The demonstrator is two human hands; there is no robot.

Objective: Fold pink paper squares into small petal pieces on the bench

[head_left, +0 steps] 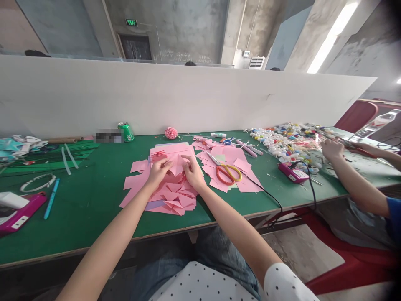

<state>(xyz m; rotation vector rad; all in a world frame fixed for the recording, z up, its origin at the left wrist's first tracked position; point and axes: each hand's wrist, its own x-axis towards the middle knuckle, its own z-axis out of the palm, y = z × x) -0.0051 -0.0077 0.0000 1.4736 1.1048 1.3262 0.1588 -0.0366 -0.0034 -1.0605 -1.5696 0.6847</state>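
Between my two hands is a folded piece of pink paper (176, 165), held a little above the pile. My left hand (159, 171) is closed, with its thumb and fingers pinching the left side of the piece. On the other side my right hand (192, 172) grips the right edge with bent fingers. Below them lies a heap of folded pink paper pieces (172, 196) on larger pink sheets. Farther back is a stack of pink paper (167, 149). To the right, scissors with red and yellow handles (228, 172) rest on more pink sheets (249, 186).
A pink paper flower ball (171, 133) and a green can (125, 132) stand near the white partition (188, 96). Purple power strips (293, 173) sit on both sides of the green table (103, 200). At right, a co-worker's hands (332, 149) work near piled colourful bits (282, 140).
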